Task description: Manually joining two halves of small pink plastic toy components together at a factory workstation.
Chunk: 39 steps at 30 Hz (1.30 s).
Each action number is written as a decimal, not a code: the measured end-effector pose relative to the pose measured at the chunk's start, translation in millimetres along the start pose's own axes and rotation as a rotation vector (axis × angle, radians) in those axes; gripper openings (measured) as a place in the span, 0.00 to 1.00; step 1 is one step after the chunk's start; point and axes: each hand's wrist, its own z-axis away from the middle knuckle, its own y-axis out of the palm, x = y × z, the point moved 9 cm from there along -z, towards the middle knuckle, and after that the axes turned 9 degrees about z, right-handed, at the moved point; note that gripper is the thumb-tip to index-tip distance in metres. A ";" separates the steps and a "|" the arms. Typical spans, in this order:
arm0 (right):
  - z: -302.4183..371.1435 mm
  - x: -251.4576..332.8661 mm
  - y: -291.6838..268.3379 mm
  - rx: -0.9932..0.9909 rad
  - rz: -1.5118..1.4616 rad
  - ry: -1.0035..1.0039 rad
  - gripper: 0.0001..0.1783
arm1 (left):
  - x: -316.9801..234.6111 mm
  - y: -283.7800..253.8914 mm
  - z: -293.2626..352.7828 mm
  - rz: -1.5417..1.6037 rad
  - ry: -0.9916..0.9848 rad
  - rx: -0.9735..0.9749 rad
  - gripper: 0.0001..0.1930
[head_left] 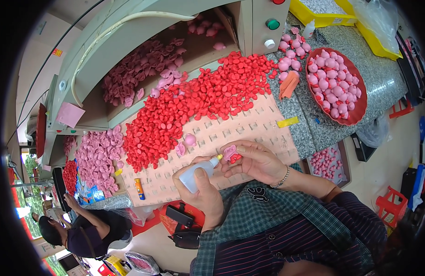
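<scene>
My left hand (207, 198) is closed around a translucent white squeeze bottle (193, 178), tilted with its yellow nozzle (219, 157) up and to the right. That tip is at, or very close to, a small pink hollow plastic piece (229, 151), which my right hand (261, 161) pinches between its fingers. A red part (235, 158) shows against the pink piece, partly hidden by the fingers. Two loose pink pieces, one a round ball (190, 140) and one a hollow shell (180, 149), lie on the patterned pink mat (249, 126) beyond my hands.
A long heap of red pieces (198, 99) covers the mat's far side. Pink shells (99, 156) are piled left and inside the grey machine (143, 30). A red bowl (363, 102) at right holds pink balls. Another person (93, 230) works at far left.
</scene>
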 end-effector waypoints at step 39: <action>-0.9 -4.0 -4.6 -0.027 -0.013 0.056 0.20 | -14.1 0.9 -0.3 -0.110 0.065 0.025 0.12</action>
